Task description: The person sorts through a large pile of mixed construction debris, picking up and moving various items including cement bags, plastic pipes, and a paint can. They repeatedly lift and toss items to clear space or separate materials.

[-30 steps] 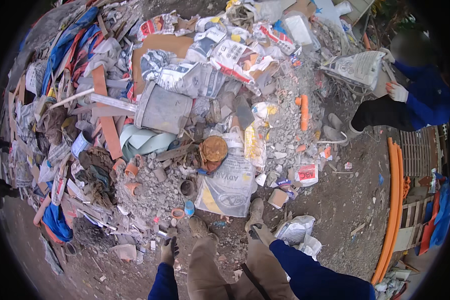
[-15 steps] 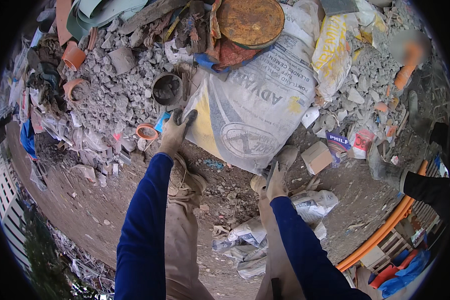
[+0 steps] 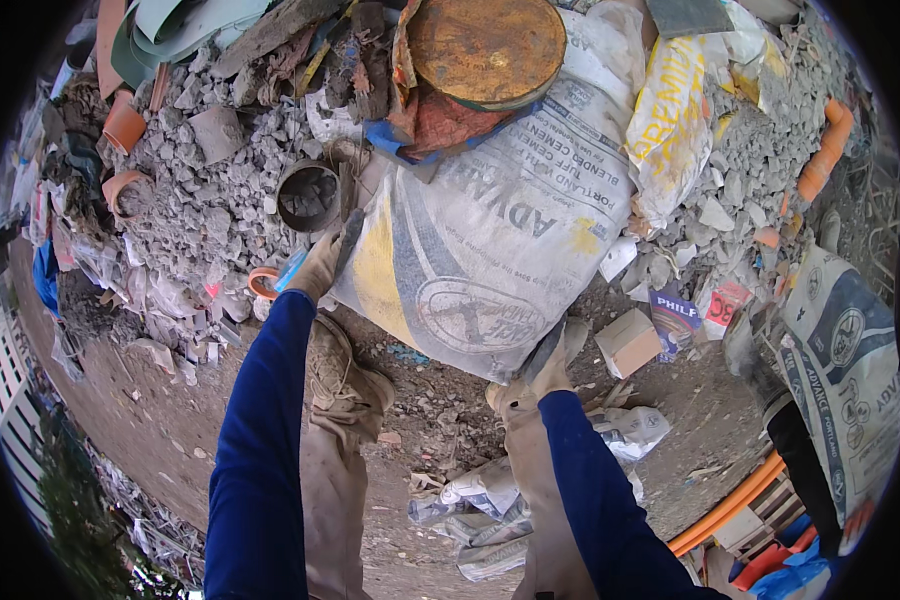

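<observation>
A large white, grey and yellow cement sack (image 3: 460,235) lies in front of me, sloping down from the rubble toward my feet. My left hand (image 3: 322,262), in a glove with dark fingertips, grips its left edge, the fingers partly hidden by the sack. Closed on the near corner is my right hand (image 3: 552,365), gloved too, just above my right shoe. A rusty round lid (image 3: 487,48) and a red and blue scrap (image 3: 460,125) rest on the far end of the sack.
Grey rubble (image 3: 210,190) with orange pipe pieces lies left, beside a round pipe (image 3: 308,196). Right are a cardboard box (image 3: 628,343), a yellow-lettered sack (image 3: 670,120) and another person holding a cement sack (image 3: 840,350). Crumpled sacks (image 3: 490,510) lie between my legs.
The near end of the sack has shifted slightly toward me. My left hand has moved a little left and nearer with its edge. At the right, another person's cement sack has come into view.
</observation>
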{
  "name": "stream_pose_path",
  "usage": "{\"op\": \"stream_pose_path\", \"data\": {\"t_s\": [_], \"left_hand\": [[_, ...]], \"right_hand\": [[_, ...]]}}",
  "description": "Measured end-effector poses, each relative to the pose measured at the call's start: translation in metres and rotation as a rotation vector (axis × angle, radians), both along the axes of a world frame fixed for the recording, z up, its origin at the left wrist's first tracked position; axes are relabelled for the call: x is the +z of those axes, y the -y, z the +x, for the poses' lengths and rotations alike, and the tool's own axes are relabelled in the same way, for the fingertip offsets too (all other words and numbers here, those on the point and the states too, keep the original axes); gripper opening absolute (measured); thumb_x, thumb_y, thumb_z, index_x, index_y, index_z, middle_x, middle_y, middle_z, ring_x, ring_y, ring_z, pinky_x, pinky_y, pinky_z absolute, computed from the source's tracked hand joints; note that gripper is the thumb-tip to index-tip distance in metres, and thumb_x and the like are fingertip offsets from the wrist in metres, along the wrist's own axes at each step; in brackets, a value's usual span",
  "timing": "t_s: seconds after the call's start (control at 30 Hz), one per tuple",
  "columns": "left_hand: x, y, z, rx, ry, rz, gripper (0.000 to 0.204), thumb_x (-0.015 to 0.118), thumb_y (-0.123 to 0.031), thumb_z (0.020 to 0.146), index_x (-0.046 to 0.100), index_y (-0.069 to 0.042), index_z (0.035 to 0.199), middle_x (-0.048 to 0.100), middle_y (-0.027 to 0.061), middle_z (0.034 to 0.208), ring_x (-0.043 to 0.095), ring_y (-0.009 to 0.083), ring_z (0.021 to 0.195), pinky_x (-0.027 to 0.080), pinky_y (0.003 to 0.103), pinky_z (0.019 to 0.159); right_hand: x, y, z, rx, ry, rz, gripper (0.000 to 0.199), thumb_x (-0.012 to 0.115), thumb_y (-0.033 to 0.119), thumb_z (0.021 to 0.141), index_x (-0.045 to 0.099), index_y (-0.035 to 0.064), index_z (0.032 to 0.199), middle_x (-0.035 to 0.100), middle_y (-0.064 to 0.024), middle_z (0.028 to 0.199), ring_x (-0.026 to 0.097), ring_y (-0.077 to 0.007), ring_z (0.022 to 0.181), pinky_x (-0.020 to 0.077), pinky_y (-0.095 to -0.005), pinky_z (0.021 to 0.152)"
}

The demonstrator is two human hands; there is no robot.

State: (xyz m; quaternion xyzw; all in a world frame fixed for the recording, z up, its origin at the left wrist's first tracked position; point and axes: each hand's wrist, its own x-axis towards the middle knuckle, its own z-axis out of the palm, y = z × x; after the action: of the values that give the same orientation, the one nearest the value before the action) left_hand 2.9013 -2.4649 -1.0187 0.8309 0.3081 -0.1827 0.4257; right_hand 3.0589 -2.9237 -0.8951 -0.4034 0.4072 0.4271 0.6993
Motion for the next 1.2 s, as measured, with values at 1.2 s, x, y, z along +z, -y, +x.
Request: {"op": "stream_pose_path", "data": {"t_s": [1.2], "left_hand": [[0.479, 0.245, 0.037, 1.036, -0.301, -0.635, 0.044, 0.079, -0.032, 0.089, 0.073, 0.003, 0.115, 0.076, 0.0104, 0.096, 0.073, 0.0221, 0.082, 0.058, 0.038, 0.07]], "right_hand": [[0.376, 0.005, 0.118, 0.81, 0.126, -0.374, 0.049, 0.06, 0.033, 0.098, 0.058, -0.0028, 0.131, 0.064, -0.014, 0.126, 0.063, -0.0225, 0.105, 0.0517, -0.0354, 0.09]]}}
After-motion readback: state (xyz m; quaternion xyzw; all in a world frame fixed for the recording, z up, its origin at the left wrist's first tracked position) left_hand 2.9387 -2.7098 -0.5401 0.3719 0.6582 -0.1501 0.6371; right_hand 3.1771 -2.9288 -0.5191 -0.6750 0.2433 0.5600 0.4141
